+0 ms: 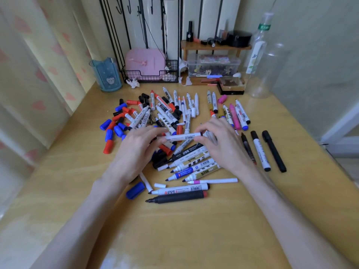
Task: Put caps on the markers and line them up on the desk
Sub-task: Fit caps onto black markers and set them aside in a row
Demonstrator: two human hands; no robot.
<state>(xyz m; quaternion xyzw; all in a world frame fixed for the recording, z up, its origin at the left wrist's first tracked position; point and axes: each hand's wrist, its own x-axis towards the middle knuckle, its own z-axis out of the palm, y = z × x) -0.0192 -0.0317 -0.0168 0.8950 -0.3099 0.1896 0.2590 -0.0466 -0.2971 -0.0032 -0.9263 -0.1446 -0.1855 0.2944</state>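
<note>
A white marker (182, 136) lies level between my two hands above the pile. My left hand (138, 150) grips its left end and my right hand (219, 141) grips its right end. Beneath them a heap of uncapped markers (171, 117) covers the wooden desk (194, 230). Loose blue, red and black caps (113, 131) lie scattered at the left of the heap. Three capped black markers (261, 150) lie side by side to the right of my right hand. Whether the held marker carries a cap is hidden by my left fingers.
A blue cup (106, 74) stands at the back left. Beside it sits a wire basket (149, 74) with a pink case. A small wooden shelf (213, 47), a plastic box (212, 65) and clear bottles (260, 55) stand at the back right.
</note>
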